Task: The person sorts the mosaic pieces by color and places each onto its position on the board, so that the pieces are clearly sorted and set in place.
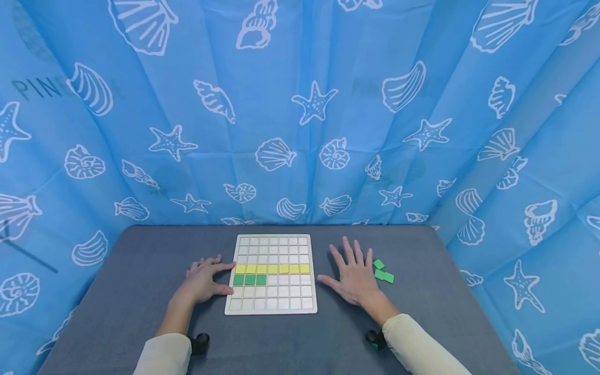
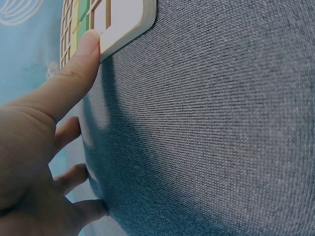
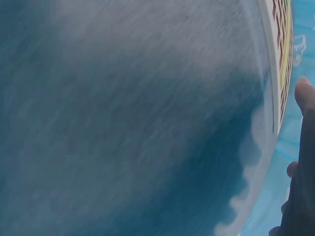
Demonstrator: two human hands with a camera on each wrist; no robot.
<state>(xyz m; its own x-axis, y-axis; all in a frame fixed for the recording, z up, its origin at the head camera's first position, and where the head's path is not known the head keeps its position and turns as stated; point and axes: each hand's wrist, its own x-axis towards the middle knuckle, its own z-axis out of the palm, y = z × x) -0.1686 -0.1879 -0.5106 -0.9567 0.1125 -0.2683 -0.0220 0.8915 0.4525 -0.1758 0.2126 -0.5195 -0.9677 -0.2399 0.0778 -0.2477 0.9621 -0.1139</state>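
A pale wooden grid board (image 1: 272, 308) lies flat on the table. Yellow tiles (image 1: 272, 269) fill one full row across it, and three green tiles (image 1: 250, 279) sit at the left end of the row below. My left hand (image 1: 201, 281) is at the board's left side, its extended thumb and index fingertip at the edge; in the left wrist view the thumb (image 2: 78, 71) overlaps the board's rim near a corner. To the right of the board, my right hand (image 1: 356, 278) is spread palm down over the table, holding nothing. Loose green tiles (image 1: 384, 276) lie just beyond its outer side.
Grey cloth covers the table (image 1: 328, 344). A blue curtain (image 1: 300, 172) with white shell and starfish prints hangs behind it and along both sides. Black wrist devices show at the left sleeve (image 1: 164, 354) and the right sleeve (image 1: 417, 344).
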